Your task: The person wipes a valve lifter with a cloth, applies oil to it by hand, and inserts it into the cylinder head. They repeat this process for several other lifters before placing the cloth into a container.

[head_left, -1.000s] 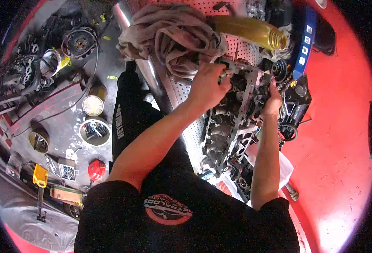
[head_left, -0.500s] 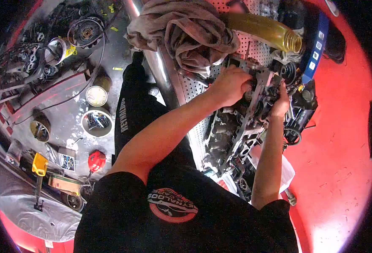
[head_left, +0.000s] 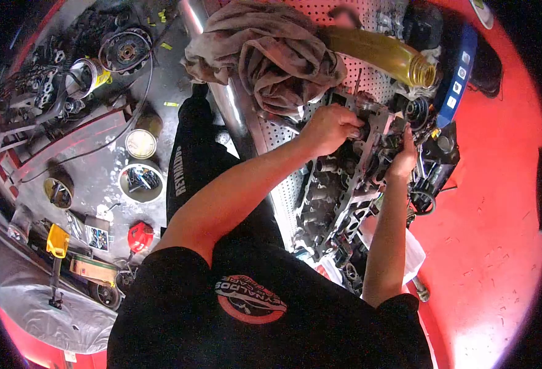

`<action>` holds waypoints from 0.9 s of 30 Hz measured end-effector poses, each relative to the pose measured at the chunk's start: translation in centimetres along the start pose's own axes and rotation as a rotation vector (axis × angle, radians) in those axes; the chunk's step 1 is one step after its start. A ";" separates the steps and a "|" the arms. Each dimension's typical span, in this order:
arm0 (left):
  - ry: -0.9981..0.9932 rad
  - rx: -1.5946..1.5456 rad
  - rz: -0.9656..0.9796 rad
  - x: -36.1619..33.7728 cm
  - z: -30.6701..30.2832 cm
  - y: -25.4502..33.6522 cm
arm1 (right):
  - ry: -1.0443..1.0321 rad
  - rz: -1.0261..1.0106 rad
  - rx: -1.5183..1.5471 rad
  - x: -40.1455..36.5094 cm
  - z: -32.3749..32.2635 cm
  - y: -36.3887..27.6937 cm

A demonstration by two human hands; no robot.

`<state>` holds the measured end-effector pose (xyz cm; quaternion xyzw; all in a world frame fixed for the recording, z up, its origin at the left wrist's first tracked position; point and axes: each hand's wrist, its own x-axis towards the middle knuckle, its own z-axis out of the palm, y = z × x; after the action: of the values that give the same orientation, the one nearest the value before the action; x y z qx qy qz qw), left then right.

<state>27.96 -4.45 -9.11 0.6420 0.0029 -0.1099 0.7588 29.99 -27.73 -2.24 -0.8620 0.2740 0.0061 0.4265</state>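
A long metal engine cylinder head (head_left: pixel 351 190), with open ports and grimy recesses, lies on a perforated metal bench. My left hand (head_left: pixel 333 129) is over its far end, fingers curled into a pinch; whatever lies between the fingertips is hidden. My right hand (head_left: pixel 404 157) grips the right side of the head, with the thumb side up and the other fingers mostly out of sight. Beyond my left hand lies a crumpled brown cloth (head_left: pixel 283 49). Above the far end of the metal is a yellowish plastic bottle (head_left: pixel 381 52) with an uncapped neck.
A blue strip with white icons (head_left: pixel 458 80) and a round pulley (head_left: pixel 416 109) sit right of my hands. The bench's shiny rail (head_left: pixel 225 92) runs along my leg. Buckets of parts (head_left: pixel 142 182), a red tool (head_left: pixel 140 237) and a yellow-handled tool (head_left: pixel 57 240) are on the left floor.
My left hand has shifted slightly toward the left and nearer my body, with its fingers still pinched. The right hand keeps its grip, slightly lower in the view.
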 end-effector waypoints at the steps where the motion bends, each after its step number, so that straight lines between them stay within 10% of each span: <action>1: -0.016 -0.019 -0.045 -0.1 0.0 0.0 | -0.021 -0.007 -0.023 0.1 -0.3 0.3; 11: 0.024 -0.103 -0.135 0.2 0.7 0.2 | 0.055 0.248 0.085 -2.3 1.9 -4.7; 27: 0.113 0.149 -0.271 0.6 1.7 1.7 | 0.037 0.093 0.055 0.1 0.0 0.1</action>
<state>28.61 -6.00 -7.26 0.6952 0.1242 -0.1748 0.6860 30.00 -27.81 -2.36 -0.8363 0.3217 0.0027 0.4440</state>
